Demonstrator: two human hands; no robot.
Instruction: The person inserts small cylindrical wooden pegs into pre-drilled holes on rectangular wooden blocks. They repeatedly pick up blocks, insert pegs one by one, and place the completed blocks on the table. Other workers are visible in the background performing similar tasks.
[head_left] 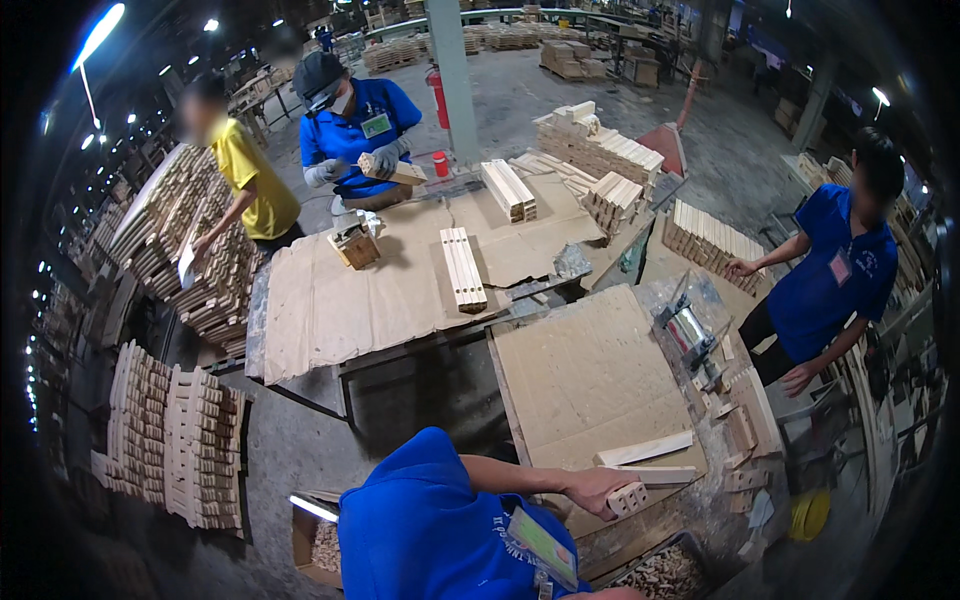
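Observation:
My left arm, in a blue sleeve, reaches across the near workbench. At its end my left hand is closed around a light wooden block. Dark round holes show in the block's end; whether it is one piece or several bars together, I cannot tell. Just beyond the hand lie two pale wooden bars, a farther bar and a nearer bar. Of my right arm only a sliver of skin shows at the lower edge; the hand is out of the picture.
A clamp-like metal device and wood offcuts line the bench's right side. Below is a bin of wood scraps. Another cardboard-covered table holds drilled bars. A gloved co-worker holds wood; two other people stand beside wood stacks.

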